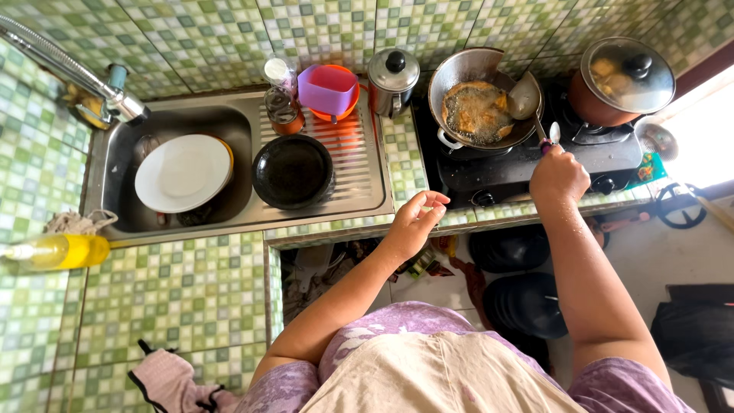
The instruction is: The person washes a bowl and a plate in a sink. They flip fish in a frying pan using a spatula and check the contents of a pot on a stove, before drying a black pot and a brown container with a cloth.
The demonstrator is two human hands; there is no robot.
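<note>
Already well along, I judge: pieces in the wok [480, 107] on the stove [535, 164] look golden. My right hand [558, 176] grips the ladle [527, 99]; my left hand [417, 222] hangs open, empty, over the table [401, 164] edge. Lifting out remains.

Count from my feed, one pass over the counter [191, 298].

Pans on the stove [527, 164]: I see two, one open frying pan [478, 107] with food in oil, one lidded pot [621, 80].

Ladles: one [527, 99], resting in the frying pan.

Kettles: one [393, 76], steel with a black knob.

Plates: I count one white plate [182, 173] in the sink [122, 138], one black dish [293, 171] on the drainer.

Plastic cups: one purple [329, 88].

Jars: two [281, 99], standing together.

Bottles: one yellow [57, 251].

Cloths: one pink [164, 378].

Taps: one [69, 69].

Hands in view: two, left [413, 222] and right [558, 176].
</note>
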